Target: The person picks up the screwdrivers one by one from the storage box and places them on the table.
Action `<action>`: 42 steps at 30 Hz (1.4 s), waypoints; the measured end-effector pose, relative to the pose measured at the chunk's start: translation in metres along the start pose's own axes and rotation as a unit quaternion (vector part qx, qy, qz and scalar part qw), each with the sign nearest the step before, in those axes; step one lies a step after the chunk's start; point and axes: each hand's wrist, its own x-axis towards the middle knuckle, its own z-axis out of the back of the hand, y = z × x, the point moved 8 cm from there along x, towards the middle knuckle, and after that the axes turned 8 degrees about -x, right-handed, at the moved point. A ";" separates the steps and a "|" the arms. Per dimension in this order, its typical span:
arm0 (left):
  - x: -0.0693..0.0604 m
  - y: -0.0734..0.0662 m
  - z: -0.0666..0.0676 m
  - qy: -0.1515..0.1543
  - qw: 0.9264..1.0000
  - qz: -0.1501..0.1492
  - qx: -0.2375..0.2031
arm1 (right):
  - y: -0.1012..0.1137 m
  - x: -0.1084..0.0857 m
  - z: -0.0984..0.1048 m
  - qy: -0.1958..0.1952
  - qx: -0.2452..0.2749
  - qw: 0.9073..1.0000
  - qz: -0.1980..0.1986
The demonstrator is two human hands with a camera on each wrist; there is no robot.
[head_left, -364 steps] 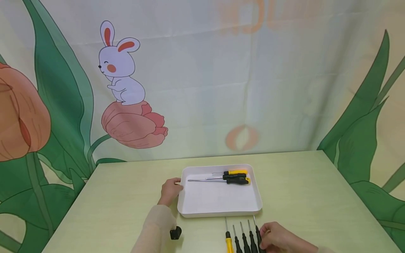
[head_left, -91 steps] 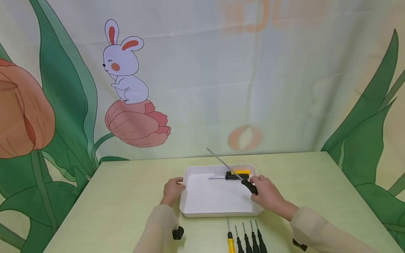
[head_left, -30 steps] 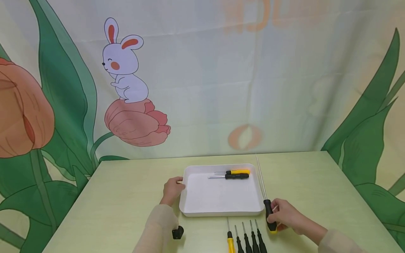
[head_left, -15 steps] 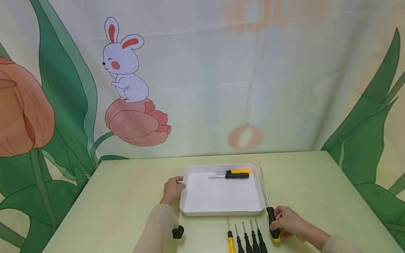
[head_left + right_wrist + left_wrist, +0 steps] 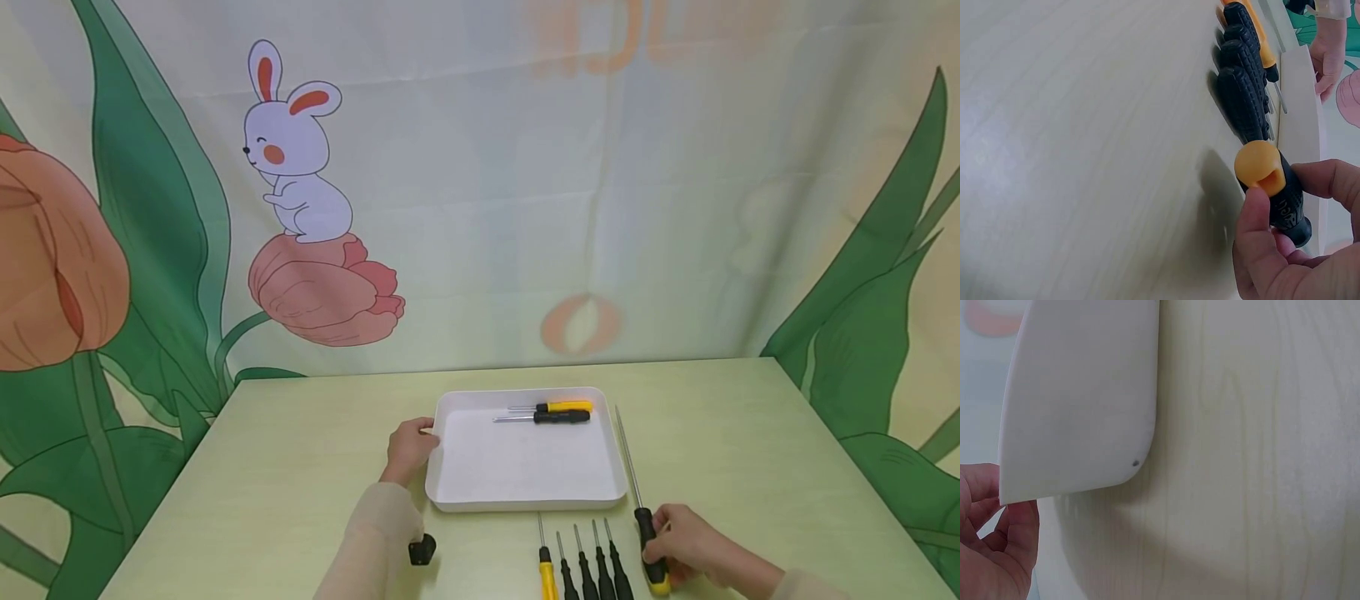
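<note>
My right hand (image 5: 693,542) grips the black handle of a long screwdriver (image 5: 649,537) with a yellow end, to the right of the white tray (image 5: 487,467). Its shaft points away from me, along the tray's right side. In the right wrist view, thumb and fingers pinch the screwdriver (image 5: 1259,164) from both sides, with its shadow on the table beside it. My left hand (image 5: 408,450) pinches the tray's left rim; the left wrist view has its fingertips at the tray (image 5: 1079,406) corner. A yellow screwdriver (image 5: 567,407) and a black screwdriver (image 5: 562,417) lie inside the tray.
In front of the tray, a yellow-and-black screwdriver (image 5: 547,575) and several small black screwdrivers (image 5: 585,575) lie in a row, tips away from me. The pale table (image 5: 300,483) ends at a printed curtain (image 5: 480,208) behind. A black wrist device (image 5: 422,550) sits under my left sleeve.
The right hand, earlier at the row's rightmost screwdriver, has taken the long screwdriver out of the tray, swung it to the tray's right and drawn it toward me. The left hand stays put.
</note>
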 end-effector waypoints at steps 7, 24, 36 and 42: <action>0.000 0.001 0.000 -0.001 1.000 0.005 -0.001 | -0.003 -0.005 -0.003 0.004 -0.003 1.000 -0.009; 0.000 0.001 0.000 -0.004 1.000 -0.002 -0.002 | -0.008 -0.004 -0.007 0.026 -0.028 0.999 -0.014; 0.000 0.001 0.000 -0.001 1.000 0.007 -0.001 | -0.007 -0.004 -0.007 0.024 -0.066 0.997 -0.014; 0.000 0.001 -0.001 0.002 1.000 0.009 -0.004 | -0.005 -0.004 -0.007 0.032 -0.080 0.996 -0.018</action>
